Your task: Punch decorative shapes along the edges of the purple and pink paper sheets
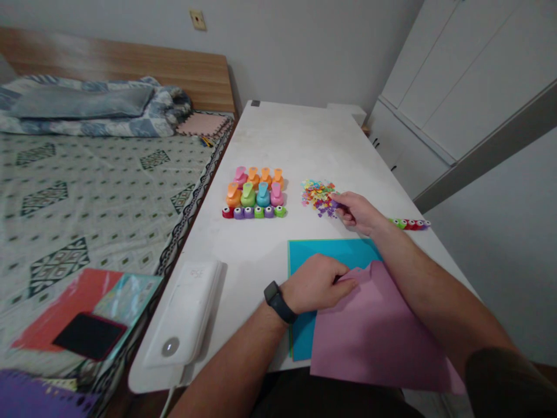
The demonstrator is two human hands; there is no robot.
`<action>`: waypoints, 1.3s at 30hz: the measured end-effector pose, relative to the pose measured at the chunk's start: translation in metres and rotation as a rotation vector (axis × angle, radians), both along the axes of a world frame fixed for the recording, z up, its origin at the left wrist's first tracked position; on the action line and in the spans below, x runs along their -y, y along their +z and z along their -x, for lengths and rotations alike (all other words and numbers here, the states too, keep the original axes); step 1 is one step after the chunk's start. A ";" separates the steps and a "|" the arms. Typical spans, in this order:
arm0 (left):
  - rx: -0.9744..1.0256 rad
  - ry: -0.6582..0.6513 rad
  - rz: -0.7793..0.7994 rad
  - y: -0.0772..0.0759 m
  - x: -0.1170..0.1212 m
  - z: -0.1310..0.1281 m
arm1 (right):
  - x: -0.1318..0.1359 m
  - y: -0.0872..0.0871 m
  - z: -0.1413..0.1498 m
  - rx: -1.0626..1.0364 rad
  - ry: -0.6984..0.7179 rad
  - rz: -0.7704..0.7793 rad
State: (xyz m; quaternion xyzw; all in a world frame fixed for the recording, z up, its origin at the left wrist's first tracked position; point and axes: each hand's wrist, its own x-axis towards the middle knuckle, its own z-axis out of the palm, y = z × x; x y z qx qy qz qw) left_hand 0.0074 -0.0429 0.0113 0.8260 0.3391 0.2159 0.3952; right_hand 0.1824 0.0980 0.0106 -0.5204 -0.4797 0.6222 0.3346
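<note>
My left hand [315,284], with a black wristwatch [278,302], lies over the top edge of a sheet of pink paper [374,331] and pinches it. That sheet partly covers a sheet of blue card [331,255]. My right hand [357,212] reaches across to touch a pile of tiny multicoloured paper cutouts [317,197] on the white table [304,139]. Left of the pile stand colourful craft punches [256,188], with a row of smaller punches [255,212] in front. More small punches [409,224] lie behind my right wrist.
A white rectangular device [185,313] with a cord lies near the table's left edge. Left of the table is a bed [87,174] holding a black phone [89,335] on coloured folders [65,307]. White cupboards [461,87] stand beyond the table's right side.
</note>
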 end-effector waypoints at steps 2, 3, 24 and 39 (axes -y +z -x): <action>0.009 0.065 0.035 0.000 -0.001 0.000 | 0.004 0.006 -0.003 0.002 0.007 -0.049; 0.017 0.104 0.058 0.001 -0.001 0.001 | 0.006 0.008 -0.004 0.004 0.016 -0.077; 0.250 0.483 0.402 -0.015 -0.013 0.006 | 0.060 0.036 -0.023 0.137 0.332 -0.333; 0.199 0.481 0.322 -0.022 -0.013 0.006 | 0.051 0.032 -0.005 0.195 0.265 -0.476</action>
